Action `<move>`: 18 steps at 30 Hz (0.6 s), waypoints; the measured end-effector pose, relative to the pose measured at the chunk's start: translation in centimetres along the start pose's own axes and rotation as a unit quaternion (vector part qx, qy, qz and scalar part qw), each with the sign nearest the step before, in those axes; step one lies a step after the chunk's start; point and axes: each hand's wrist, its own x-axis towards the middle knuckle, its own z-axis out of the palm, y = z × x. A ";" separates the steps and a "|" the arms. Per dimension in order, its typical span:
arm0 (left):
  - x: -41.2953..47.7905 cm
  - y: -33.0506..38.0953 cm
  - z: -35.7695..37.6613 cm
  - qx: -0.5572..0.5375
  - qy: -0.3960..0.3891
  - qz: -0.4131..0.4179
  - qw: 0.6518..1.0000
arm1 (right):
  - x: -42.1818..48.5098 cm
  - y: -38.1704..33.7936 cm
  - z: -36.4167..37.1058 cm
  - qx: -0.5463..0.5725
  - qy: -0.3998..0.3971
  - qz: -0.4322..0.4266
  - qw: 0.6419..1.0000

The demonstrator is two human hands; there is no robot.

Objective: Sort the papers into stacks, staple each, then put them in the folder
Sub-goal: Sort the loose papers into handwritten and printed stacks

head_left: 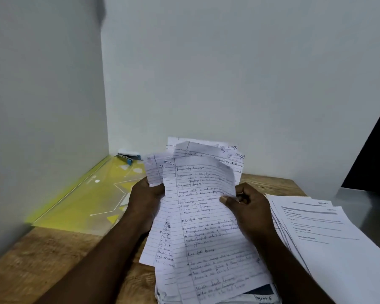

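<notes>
Starting at the left, I see the yellow folder [79, 200] lying flat on the wooden counter [42, 260] along the wall. The blue stapler [128, 157] sits at its far end, in the corner. The folder looks like thin, glossy plastic, so I judge it slick and floppy. I would lift it by an edge and let it hang open rather than press on its middle.

Next comes the left hand [146, 198], which grips the left side of a loose bundle of handwritten sheets [206, 227], held up in front of me above the counter. The sheets are fanned out of line and several top corners are curled or creased. I judge them light, limp and quick to slide apart or tear. Held by one edge they will droop, so I would support both sides and tap them square on the counter before stapling.

The right hand [250, 207] pinches the right edge of the front sheet, thumb on its face and fingers curled behind.

Furthest right, a stack of printed pages [316, 227] lies on the counter, fanned along its left edge, just beside the right wrist. These look flatter and crisper. I would take them by a long edge with the thumb on top. I cannot tell whether any set is stapled.
</notes>
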 end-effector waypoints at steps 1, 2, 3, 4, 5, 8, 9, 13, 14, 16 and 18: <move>0.0 0.0 0.1 -0.005 0.001 -0.002 1.000 | 0.0 0.0 0.0 -0.007 0.005 -0.004 1.000; 0.1 -0.1 0.0 -0.012 -0.001 -0.002 1.000 | 0.0 -0.1 -0.1 -0.010 0.011 -0.008 1.000; 0.2 -0.1 0.0 -0.016 -0.005 -0.004 1.000 | -0.1 -0.2 0.0 -0.009 0.017 -0.011 1.000; 0.2 -0.1 0.0 -0.017 -0.009 -0.004 1.000 | -0.1 -0.3 -0.1 -0.005 0.026 -0.009 1.000; 0.2 -0.1 0.0 -0.016 -0.010 -0.005 1.000 | -0.1 -0.4 -0.1 -0.002 0.033 -0.009 0.999; 0.1 0.0 0.1 -0.012 -0.012 -0.020 1.000 | -0.2 -0.5 -0.1 0.005 0.047 -0.020 0.999; 0.1 0.0 0.0 -0.014 -0.007 -0.027 1.000 | -0.2 -0.5 -0.1 0.003 0.050 -0.024 0.998; 0.0 -0.1 -0.4 -0.024 0.004 -0.036 0.999 | 0.0 -0.5 -0.4 -0.016 0.101 -0.031 0.994; 0.0 -0.1 -0.5 -0.030 0.008 -0.035 0.999 | 0.2 -0.5 -0.6 -0.016 0.119 -0.025 0.992; -0.1 0.0 -0.5 -0.034 0.016 -0.026 0.999 | 0.4 -0.3 -1.2 -0.004 0.140 -0.014 0.990; 0.0 -0.1 -0.5 -0.017 0.029 -0.016 0.999 | 0.7 0.2 -1.7 0.033 0.139 0.010 0.990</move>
